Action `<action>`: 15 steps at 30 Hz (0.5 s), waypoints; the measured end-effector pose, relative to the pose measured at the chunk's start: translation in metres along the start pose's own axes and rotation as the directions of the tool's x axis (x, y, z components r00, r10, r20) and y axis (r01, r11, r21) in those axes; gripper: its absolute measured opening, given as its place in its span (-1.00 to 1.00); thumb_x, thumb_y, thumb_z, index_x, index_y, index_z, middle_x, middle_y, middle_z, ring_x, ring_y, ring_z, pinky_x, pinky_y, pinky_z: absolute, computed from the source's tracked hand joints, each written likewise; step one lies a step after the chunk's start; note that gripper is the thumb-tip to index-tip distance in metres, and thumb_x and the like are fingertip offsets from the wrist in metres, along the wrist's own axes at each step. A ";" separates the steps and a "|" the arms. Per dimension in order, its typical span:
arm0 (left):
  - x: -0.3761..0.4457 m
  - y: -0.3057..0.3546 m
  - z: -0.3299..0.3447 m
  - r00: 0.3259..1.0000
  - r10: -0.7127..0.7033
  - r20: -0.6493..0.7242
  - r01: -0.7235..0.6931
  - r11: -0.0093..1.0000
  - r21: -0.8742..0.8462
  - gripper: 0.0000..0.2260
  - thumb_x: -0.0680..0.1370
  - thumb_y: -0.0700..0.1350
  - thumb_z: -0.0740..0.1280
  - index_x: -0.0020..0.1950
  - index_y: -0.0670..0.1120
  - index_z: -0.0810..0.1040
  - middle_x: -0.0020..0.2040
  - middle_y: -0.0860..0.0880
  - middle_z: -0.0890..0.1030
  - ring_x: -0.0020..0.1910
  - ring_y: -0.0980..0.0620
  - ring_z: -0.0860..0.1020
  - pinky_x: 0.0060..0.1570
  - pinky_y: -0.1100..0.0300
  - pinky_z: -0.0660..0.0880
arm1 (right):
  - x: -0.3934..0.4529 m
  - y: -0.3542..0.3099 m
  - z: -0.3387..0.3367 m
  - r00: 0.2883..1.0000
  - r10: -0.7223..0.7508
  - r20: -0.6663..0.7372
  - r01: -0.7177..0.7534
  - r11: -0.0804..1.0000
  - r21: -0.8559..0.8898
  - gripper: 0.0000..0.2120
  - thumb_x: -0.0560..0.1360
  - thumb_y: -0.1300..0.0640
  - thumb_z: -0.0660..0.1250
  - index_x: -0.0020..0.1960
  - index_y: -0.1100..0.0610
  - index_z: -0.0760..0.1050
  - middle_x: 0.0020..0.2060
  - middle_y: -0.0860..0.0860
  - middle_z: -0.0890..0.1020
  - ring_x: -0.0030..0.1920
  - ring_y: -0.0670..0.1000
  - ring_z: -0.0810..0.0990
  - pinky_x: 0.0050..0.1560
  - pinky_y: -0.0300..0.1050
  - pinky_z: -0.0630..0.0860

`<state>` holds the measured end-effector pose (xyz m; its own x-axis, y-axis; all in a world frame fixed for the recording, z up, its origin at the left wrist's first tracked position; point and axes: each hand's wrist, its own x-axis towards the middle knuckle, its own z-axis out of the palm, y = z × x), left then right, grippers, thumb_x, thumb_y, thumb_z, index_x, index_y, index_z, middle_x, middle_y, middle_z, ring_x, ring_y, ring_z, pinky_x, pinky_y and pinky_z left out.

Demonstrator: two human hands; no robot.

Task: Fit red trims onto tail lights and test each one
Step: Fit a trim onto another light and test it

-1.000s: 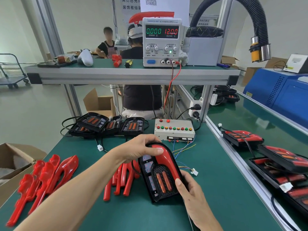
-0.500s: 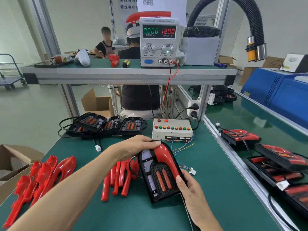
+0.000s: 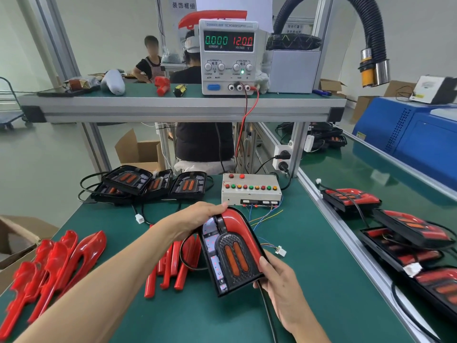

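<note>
**Trim pressed home at the top of the lamp**

Little moved since a second ago: tail light (image 3: 230,253) tipped slightly more upright, hands in much the same places. Held up off the green surface (image 3: 309,280) between both hands, lens toward the camera, likely so the fit can be checked. Left hand (image 3: 197,219) draped over the top left corner, fingers curled round the edge beside the crown of the red trim (image 3: 237,222), probably to seat that end. Right hand (image 3: 277,276) clamped on the lower right corner, thumb on the face, fingers behind (hidden), as a brace against that push. Lamp's cable trailing down toward the near edge. Loose white connector (image 3: 280,251) lying just beside the lamp, unplugged, so testing at the button box (image 3: 251,190) not yet begun. Spare trims (image 3: 173,263) piled to the left, within easy reach.
</note>
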<state>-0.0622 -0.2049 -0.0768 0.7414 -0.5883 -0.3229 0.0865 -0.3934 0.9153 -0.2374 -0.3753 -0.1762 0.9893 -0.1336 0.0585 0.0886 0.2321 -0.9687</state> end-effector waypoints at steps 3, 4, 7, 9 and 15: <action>0.002 0.000 0.000 1.000 0.018 0.007 -0.017 1.000 -0.022 -0.66 0.63 0.13 0.32 -0.01 -0.11 0.69 -0.02 -0.13 0.74 -0.09 -0.06 0.71 -0.04 0.12 0.59 | 0.002 0.004 -0.001 1.000 -0.017 0.000 0.017 1.000 -0.003 -0.63 0.57 0.02 0.37 0.36 0.03 0.60 0.22 0.12 0.68 0.18 0.05 0.65 0.20 -0.17 0.56; 0.002 0.000 0.000 1.000 0.029 0.011 -0.028 0.999 -0.030 -0.69 0.63 0.11 0.32 -0.01 -0.11 0.68 -0.02 -0.12 0.74 -0.09 -0.05 0.71 -0.06 0.14 0.59 | 0.002 0.005 -0.002 1.000 -0.029 0.000 0.029 1.000 0.001 -0.63 0.57 0.06 0.36 0.36 0.04 0.59 0.27 0.13 0.66 0.28 0.08 0.62 0.33 -0.11 0.52; 0.000 0.002 0.000 0.998 0.063 0.029 -0.061 0.996 -0.063 -0.75 0.63 0.07 0.33 -0.12 -0.04 0.66 -0.08 -0.08 0.72 -0.11 0.00 0.69 -0.08 0.16 0.58 | 0.003 0.007 -0.004 1.000 -0.020 0.004 0.020 1.000 0.024 -0.65 0.60 0.04 0.30 0.36 0.05 0.59 0.28 0.15 0.65 0.34 0.15 0.59 0.38 -0.04 0.50; -0.004 0.004 0.000 0.995 0.090 0.034 -0.088 0.995 -0.053 -0.74 0.63 0.07 0.34 -0.20 0.02 0.67 -0.10 -0.01 0.71 -0.10 0.05 0.67 0.00 0.17 0.53 | 0.004 0.004 -0.002 1.000 -0.017 -0.007 0.016 0.997 -0.069 -0.61 0.64 -0.11 0.22 0.32 0.08 0.59 0.21 0.12 0.68 0.27 0.14 0.63 0.33 0.03 0.54; -0.012 0.009 0.008 0.984 0.169 0.054 -0.174 0.980 0.101 -0.75 0.64 0.07 0.32 -0.20 0.02 0.57 -0.27 0.17 0.60 -0.25 0.22 0.56 -0.14 0.32 0.43 | 0.036 -0.034 0.016 0.987 -0.055 -0.148 -0.027 0.864 -0.503 -0.36 0.34 -0.66 0.08 -0.12 -0.16 0.60 -0.22 -0.19 0.68 -0.19 -0.17 0.61 -0.06 -0.11 0.51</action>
<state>-0.0762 -0.2072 -0.0663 0.7083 -0.6837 -0.1756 -0.1116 -0.3542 0.9285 -0.2031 -0.3723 -0.1378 0.9548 -0.2874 0.0753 -0.0088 -0.2805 -0.9598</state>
